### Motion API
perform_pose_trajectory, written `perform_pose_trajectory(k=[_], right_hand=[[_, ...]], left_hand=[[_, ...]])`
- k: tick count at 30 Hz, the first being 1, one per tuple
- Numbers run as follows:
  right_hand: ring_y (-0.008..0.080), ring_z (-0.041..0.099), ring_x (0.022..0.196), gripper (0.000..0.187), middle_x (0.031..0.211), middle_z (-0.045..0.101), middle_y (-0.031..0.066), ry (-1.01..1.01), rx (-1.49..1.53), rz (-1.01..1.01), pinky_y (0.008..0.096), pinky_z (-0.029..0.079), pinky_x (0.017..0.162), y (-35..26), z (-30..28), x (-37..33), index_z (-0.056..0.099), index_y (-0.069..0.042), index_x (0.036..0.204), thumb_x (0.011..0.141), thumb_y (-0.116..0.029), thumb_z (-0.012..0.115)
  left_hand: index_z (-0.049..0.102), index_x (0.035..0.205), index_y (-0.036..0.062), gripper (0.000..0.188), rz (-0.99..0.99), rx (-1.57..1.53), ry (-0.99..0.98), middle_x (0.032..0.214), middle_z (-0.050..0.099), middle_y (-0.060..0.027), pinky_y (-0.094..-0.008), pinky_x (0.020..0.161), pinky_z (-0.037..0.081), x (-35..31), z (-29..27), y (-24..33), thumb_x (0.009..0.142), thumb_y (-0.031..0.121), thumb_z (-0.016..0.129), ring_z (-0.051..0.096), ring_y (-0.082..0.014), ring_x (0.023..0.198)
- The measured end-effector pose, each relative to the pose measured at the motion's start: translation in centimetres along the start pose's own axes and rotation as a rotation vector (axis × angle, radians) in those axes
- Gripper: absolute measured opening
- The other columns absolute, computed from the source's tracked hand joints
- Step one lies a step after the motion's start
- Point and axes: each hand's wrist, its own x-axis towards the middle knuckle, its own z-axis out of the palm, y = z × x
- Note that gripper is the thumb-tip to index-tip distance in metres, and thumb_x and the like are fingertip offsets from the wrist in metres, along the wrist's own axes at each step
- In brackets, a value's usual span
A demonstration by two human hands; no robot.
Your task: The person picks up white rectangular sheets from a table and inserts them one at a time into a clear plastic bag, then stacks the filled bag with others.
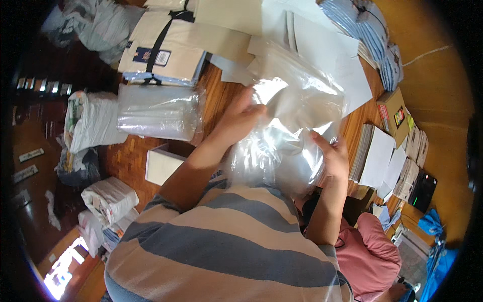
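A large clear plastic bag (302, 105), shiny and wrinkled, is stretched out in front of my chest, above the wooden table (217, 93). My left hand (245, 120) grips its left edge, with the thumb pointing across the film. On the opposite side my right hand (333, 155) pinches the bag, thumb on top and fingers mostly behind it. Through the film the surfaces beneath look hazy. To the left of my left hand lies a pile of flat clear plastic bags (157, 115) at the table's edge.
Behind that pile sits a strapped bundle of folded beige cloth (147, 41). White sheets (354, 83) lie at the back, near blue wrapped bundles (359, 25). A cardboard box (392, 117) and paper stack (370, 156) stand right. Another person in pink (365, 256) is close at lower right.
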Motion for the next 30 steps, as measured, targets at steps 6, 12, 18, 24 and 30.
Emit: perform_pose_trajectory(k=[6, 12, 18, 24, 30], right_hand=[[0.0129, 0.065, 0.085, 0.031, 0.098, 0.071, 0.0067, 0.226, -0.011, -0.334, 0.0246, 0.05, 0.077, -8.5, -0.7, -6.8, 0.066, 0.006, 0.113, 0.085, -0.001, 0.079], [0.0158, 0.066, 0.086, 0.054, 0.103, 0.072, 0.0106, 0.186, -0.067, -0.045, 0.0275, 0.051, 0.076, -1.8, -3.7, 0.1, 0.062, 0.005, 0.122, 0.08, -0.02, 0.085], [0.022, 0.07, 0.089, 0.049, 0.105, 0.074, 0.0147, 0.117, -0.102, 0.035, 0.0368, 0.054, 0.08, 14.2, -3.4, 9.5, 0.069, 0.004, 0.114, 0.082, -0.03, 0.083], [0.0352, 0.073, 0.09, 0.054, 0.095, 0.072, 0.0292, 0.261, -0.489, -0.112, 0.0409, 0.056, 0.081, 11.1, -1.7, 7.9, 0.068, 0.013, 0.103, 0.077, -0.031, 0.085], [0.0286, 0.074, 0.09, 0.053, 0.093, 0.075, 0.0238, 0.244, -0.379, 0.047, 0.037, 0.057, 0.08, 9.1, -0.9, 9.0, 0.07, 0.012, 0.104, 0.075, -0.029, 0.087]], left_hand=[[0.036, 0.154, 0.0034, 0.058, 0.41, 0.092, -0.036, 0.142, 0.052, -0.0092, -0.0298, 0.101, 0.046, -2.2, 2.4, 8.4, 0.1, 0.005, 0.058, 0.049, -0.0124, 0.126], [0.047, 0.144, 0.002, 0.054, -0.053, -0.093, -0.062, 0.117, 0.065, -0.007, -0.0306, 0.087, 0.05, 4.2, 3.0, -0.6, 0.091, 0.0, 0.059, 0.062, -0.0133, 0.101], [0.05, 0.141, 0.0012, 0.058, 0.042, -0.125, -0.174, 0.123, 0.062, -0.0096, -0.0313, 0.093, 0.049, 8.4, -0.2, -11.4, 0.084, -0.002, 0.055, 0.06, -0.0156, 0.109], [0.043, 0.147, -0.002, 0.066, -0.12, 0.396, 0.044, 0.142, 0.055, -0.0196, -0.0393, 0.109, 0.041, 8.3, 0.2, -8.8, 0.091, 0.021, 0.07, 0.052, -0.029, 0.132], [0.039, 0.149, -0.0014, 0.073, -0.063, 0.564, 0.076, 0.143, 0.053, -0.0233, -0.0409, 0.111, 0.039, 9.2, 0.3, -9.9, 0.09, 0.024, 0.072, 0.051, -0.0336, 0.134]])
